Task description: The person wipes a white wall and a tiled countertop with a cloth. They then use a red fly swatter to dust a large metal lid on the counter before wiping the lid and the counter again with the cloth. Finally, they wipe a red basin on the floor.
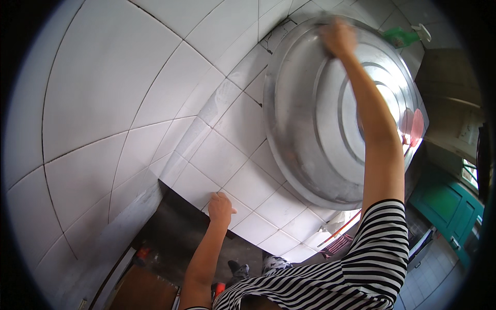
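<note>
A large round aluminium lid or basin (pixel 294 128), with raised concentric rings, covers much of the white-tiled counter (pixel 232 155). My right hand (pixel 339 38) is at its far rim, blurred by motion. Something dark shows under the fingers, but whether it is a held thing or a shadow is unclear. My left hand (pixel 220 207) rests on the tiles at the counter's front edge, thumb apart from the curled fingers, with nothing seen in it.
A green spray bottle (pixel 401 37) with a white head lies beyond the metal rim. A pink plastic piece (pixel 417 128) is at the right. White wall tiles (pixel 97 77) rise on the left. Near the front corner are a red stick (pixel 339 229) and a striped cloth (pixel 337 247).
</note>
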Tool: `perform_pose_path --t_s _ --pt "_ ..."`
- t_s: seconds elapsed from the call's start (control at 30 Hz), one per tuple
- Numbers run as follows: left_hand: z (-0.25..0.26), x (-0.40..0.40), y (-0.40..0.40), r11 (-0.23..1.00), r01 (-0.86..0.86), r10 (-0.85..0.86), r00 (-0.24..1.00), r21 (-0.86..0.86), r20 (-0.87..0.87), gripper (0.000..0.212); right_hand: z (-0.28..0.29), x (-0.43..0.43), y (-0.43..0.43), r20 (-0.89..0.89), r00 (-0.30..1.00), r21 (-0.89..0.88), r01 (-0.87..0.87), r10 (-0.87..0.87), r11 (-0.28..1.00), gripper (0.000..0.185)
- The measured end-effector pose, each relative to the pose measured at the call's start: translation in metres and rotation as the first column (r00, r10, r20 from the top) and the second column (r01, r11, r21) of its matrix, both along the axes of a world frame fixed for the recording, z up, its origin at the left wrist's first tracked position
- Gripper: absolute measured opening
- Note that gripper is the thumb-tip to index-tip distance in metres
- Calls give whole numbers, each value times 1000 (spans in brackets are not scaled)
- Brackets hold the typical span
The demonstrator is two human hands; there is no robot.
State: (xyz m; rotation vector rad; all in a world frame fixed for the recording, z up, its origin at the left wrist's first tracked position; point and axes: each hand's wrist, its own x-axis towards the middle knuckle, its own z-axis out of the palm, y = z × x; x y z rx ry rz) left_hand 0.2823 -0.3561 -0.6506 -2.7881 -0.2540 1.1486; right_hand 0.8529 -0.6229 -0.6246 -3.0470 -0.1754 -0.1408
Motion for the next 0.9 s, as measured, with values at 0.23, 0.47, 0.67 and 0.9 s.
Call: perform_pose_path --t_s 0.23,0.47,0.67,0.9 --pt "6 8 1 998 41 -44 997 -44 -58 68 -3 17 67 -70 983 665 171 -167 727 64" --pt "-1 4 1 997 -7 6 1000 -82 -4 68 -47 70 39 199 975 -143 126 -96 982 53" --pt "-6 5 -3 996 -56 58 998 -75 36 68 -60 22 113 124 987 -350 -50 99 935 44" --pt "-8 -4 0 992 -100 108 988 -77 111 73 -61 -199 209 390 852 -172 -306 350 936 31"
